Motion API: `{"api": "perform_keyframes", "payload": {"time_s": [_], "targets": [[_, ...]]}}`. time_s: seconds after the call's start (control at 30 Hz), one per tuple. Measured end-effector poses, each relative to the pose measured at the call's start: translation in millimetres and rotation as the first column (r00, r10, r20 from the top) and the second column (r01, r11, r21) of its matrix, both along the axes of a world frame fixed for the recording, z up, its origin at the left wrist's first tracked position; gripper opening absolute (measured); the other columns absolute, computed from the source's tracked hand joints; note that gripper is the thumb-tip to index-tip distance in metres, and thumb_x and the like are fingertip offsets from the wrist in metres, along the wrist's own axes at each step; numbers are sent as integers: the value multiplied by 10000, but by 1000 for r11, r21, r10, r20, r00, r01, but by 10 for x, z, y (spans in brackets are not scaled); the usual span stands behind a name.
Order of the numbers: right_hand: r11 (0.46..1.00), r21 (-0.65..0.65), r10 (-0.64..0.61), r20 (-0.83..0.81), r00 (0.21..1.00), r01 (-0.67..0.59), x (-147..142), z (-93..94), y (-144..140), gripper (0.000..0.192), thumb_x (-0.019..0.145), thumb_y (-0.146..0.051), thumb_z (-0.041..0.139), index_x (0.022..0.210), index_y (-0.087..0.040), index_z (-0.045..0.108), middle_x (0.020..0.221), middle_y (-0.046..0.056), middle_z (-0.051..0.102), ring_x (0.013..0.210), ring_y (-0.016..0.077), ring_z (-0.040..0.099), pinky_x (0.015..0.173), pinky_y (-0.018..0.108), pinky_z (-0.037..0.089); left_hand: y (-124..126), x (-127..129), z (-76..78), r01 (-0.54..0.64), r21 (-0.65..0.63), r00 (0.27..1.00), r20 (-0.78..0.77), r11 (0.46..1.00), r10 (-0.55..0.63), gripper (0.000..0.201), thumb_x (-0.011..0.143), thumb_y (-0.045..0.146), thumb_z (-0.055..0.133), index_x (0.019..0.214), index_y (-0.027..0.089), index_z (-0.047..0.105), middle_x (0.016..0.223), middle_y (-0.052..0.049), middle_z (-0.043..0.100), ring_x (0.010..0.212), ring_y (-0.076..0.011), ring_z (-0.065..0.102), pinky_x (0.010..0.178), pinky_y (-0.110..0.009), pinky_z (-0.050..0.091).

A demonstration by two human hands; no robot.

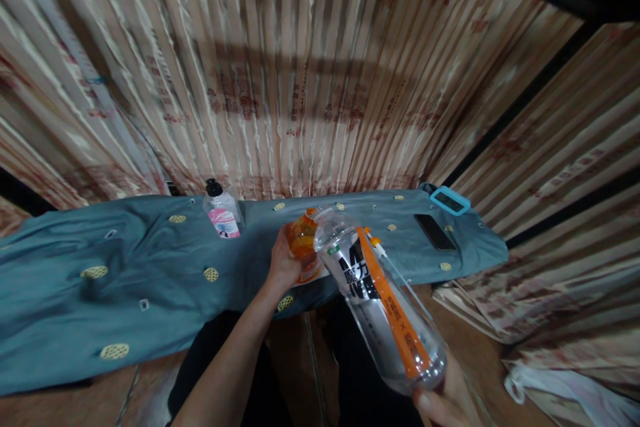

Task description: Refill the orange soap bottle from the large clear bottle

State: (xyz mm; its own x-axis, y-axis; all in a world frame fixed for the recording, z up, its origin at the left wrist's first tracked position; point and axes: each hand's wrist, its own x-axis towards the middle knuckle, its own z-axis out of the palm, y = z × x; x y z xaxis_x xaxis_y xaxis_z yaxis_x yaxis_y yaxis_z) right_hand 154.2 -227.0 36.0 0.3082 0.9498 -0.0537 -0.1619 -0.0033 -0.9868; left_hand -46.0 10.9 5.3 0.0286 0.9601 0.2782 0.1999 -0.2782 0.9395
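Observation:
My left hand point(283, 260) is wrapped round an orange bottle point(303, 237) above the cloth-covered surface. In my right hand point(445, 400) is the base of a large clear plastic bottle point(363, 277) with an orange and black label. This clear bottle is tilted, its neck toward the top of the orange one; I cannot tell whether the two mouths touch. Behind the clear bottle, partly hidden, lies a pump head with an orange-and-white top point(375, 242) and a long thin tube.
A clear pump bottle point(224, 220) with a pink label and black top stands left on the blue-green cloth point(165, 260). A dark phone point(434, 232) and a blue-framed device point(450, 200) lie right. Patterned curtains point(300, 80) hang behind. A white bag point(560, 387) is on the floor.

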Motion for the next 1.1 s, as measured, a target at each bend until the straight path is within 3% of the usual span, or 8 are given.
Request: {"api": "perform_keyframes", "payload": {"time_s": [0.13, 0.4, 0.57, 0.8, 1.1], "targets": [[997, 74, 24, 7, 1000, -25, -82, 46, 32, 792, 695, -569, 782, 1394, -284, 541, 1338, 104, 689, 1264, 399, 594, 1064, 515, 456, -7, -1, -3, 0, 0, 1000, -2, 1000, 0, 564, 545, 277, 776, 1046, 196, 532, 1059, -64, 681, 996, -266, 666, 897, -403, 524], [995, 99, 14, 53, 998, -19, -96, 54, 88, 834, 690, -598, 773, 1402, -240, 527, 1321, 118, 698, 1266, 384, 598, 1060, 467, 467, -17, 8, 22, 7, -18, 1000, 11, 1000, -7, 566, 549, 277, 782, 1054, 196, 541, 1062, -62, 684, 997, -260, 662, 905, -395, 515], [995, 103, 18, -16, 1000, -17, -176, 124, 123, 861, 686, -582, 781, 1427, -259, 486, 1298, 111, 714, 1234, 379, 627, 1044, 462, 484, -11, 2, 11, 2, -49, 1000, -3, 999, -2, 598, 536, 261, 789, 1075, 193, 539, 1060, -62, 679, 996, -266, 658, 911, -406, 511], [996, 84, 9, -57, 998, -5, -184, 176, 109, 820, 670, -574, 801, 1374, -239, 549, 1268, 121, 728, 1243, 403, 613, 1059, 495, 464, -38, -10, 64, 9, -41, 1000, -20, 999, -10, 572, 540, 243, 796, 1051, 195, 543, 1071, -58, 675, 1001, -255, 662, 907, -387, 515], [997, 71, 0, -11, 1000, 1, -84, 136, 82, 804, 626, -564, 839, 1336, -274, 595, 1269, 96, 730, 1227, 404, 618, 1049, 503, 469, -9, 2, 8, -15, -9, 998, -62, 1000, 14, 595, 539, 298, 825, 1054, 195, 546, 1076, -65, 672, 1028, -273, 656, 928, -416, 509]]}}
